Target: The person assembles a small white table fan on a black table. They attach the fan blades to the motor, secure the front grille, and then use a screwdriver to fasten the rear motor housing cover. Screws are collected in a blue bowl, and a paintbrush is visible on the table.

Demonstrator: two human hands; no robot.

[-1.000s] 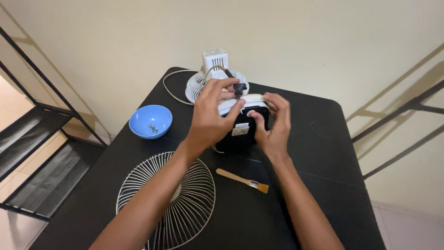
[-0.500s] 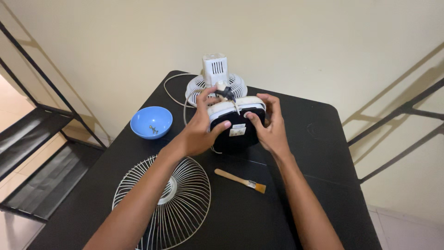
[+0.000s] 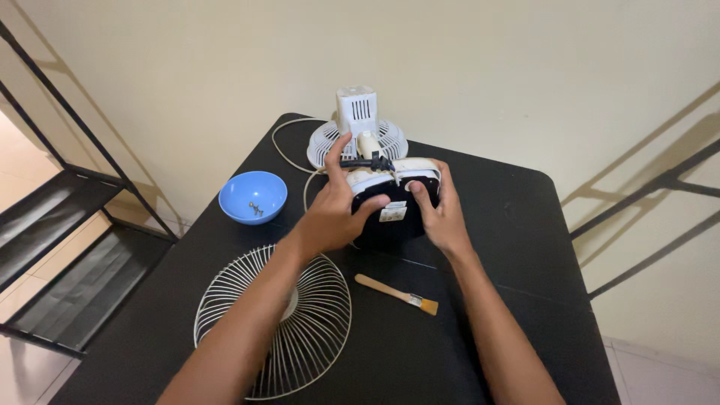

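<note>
Black-and-white fan base (image 3: 394,210) stands tipped up near the middle of the black table (image 3: 517,247). Your left hand (image 3: 334,214) and right hand (image 3: 439,214) clamp its two sides, left fingers touching the black cord clip (image 3: 367,161) on top. Behind it lies the white motor housing (image 3: 358,124).

A black table (image 3: 517,225) stands with its far edge against the wall. Near its left edge sits a blue bowl (image 3: 253,196); a white wire fan grille (image 3: 281,319) lies toward the near edge, a small wooden brush (image 3: 396,293) beside it. By the far edge rests what looks like another grille (image 3: 324,144), with a white cord (image 3: 281,146) looping beside it.
</note>
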